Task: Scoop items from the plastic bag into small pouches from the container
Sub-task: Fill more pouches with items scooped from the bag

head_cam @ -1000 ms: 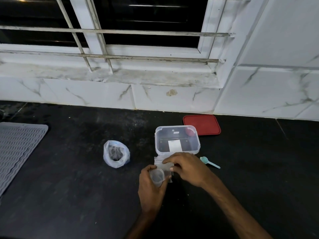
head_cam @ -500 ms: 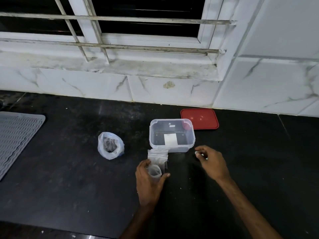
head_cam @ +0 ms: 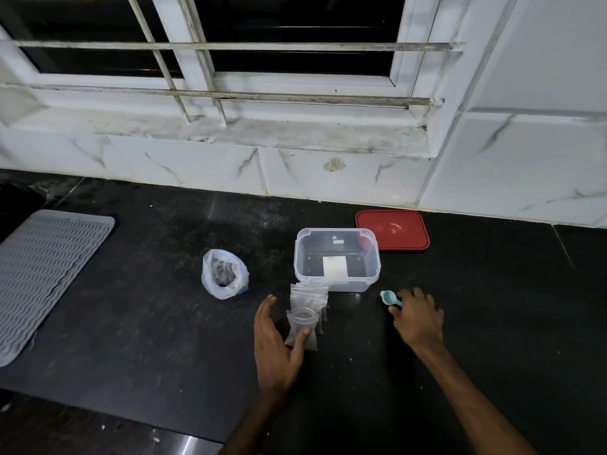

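Two bare hands over a black counter (head_cam: 131, 339), forearms entering from the near edge. Left hand (head_cam: 274, 343) cupped around an open small pouch (head_cam: 302, 328), thumb pressed on its near face, other fingers spread apart on its left side and not closed; pouch upright, mouth open. Right hand (head_cam: 417, 318) resting to the right, fingertips pinched together on the handle of a teal scoop (head_cam: 390, 297), bowl pointing left and lying on the counter. Just behind the held pouch, a small stack of empty clear pouches (head_cam: 310, 295), flat, touching the near wall of a clear container (head_cam: 338, 284). Container open, a white label on its floor; whether more pouches remain inside, impossible to tell. Left of the container and apart from it, a rolled-down plastic bag (head_cam: 225, 274) with dark items inside. Behind the container's right corner, a red lid (head_cam: 392, 229) flat on the counter. Far left, a grey ribbed mat (head_cam: 42, 274). Farthest back, white marble tiles (head_cam: 345, 178) and a barred window (head_cam: 230, 47).
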Available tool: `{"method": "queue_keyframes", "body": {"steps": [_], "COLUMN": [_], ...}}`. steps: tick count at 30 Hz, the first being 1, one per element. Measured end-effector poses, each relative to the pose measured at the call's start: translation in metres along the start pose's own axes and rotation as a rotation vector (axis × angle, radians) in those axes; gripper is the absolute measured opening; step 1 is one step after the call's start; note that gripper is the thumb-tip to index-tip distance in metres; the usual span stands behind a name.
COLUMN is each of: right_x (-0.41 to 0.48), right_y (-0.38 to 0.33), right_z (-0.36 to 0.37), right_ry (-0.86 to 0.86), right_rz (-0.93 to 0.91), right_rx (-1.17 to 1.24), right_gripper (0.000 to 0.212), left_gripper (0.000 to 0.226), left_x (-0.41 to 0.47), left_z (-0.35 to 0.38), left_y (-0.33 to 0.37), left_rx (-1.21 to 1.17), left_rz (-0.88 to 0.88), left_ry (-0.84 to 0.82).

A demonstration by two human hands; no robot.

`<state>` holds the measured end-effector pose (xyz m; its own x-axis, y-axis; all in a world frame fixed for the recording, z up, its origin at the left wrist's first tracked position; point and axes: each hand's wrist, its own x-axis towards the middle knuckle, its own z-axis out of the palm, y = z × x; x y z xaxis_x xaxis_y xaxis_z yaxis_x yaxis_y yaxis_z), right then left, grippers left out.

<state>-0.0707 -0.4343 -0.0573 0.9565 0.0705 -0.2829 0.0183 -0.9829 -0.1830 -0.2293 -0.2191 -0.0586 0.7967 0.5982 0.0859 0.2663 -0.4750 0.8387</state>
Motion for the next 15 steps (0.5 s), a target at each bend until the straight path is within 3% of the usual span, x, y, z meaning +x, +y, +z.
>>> {"method": "queue_keyframes", "body": {"steps": [6,12,15], "right_x": [0.005,-0.011,-0.020], "right_y": [0.006,0.010,-0.014], "right_z": [0.003,-0.030,-0.060], "right_ry": [0.099,0.360,0.477], "right_rz": [0.022,0.111,0.019], "right_rx": [-0.007,0.481,0.684], "right_gripper": [0.015,0.014,0.014], "left_gripper": [0.068,0.053,0.048], "left_x": [0.007,0.028,0.042], "left_z": [-0.017,-0.038,-0.052], "left_y": [-0.001,-0.012,-0.016], "left_rx": [-0.018,0.022,0.010], "left_rz": [-0.033,-0.071,-0.091], "left_ry": [0.092,0.194,0.256]}}
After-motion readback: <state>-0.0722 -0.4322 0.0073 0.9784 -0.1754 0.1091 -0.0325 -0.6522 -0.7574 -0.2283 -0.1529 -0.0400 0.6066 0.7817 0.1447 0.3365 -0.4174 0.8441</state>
